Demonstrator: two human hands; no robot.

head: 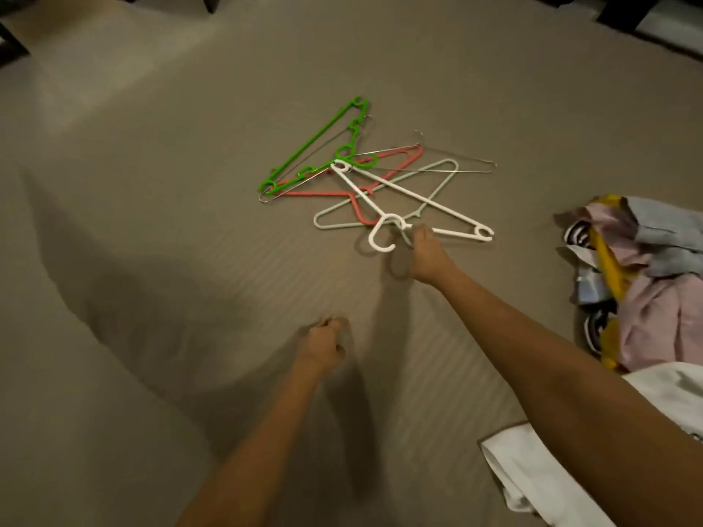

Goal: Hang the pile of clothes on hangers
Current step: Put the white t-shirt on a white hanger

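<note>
Your right hand (426,254) pinches the white plastic hanger (452,232) at its neck, mid-bed on the ribbed taupe sheet (190,260); hook toward the near edge, bar diagonal. Left hand (323,348) curled, holding nothing visible. Crumpled clothes pile (646,279) at the right edge.

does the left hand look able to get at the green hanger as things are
Probably yes: only bare bedsheet lies between the left hand and the green hanger, though it's a long stretch.
</note>
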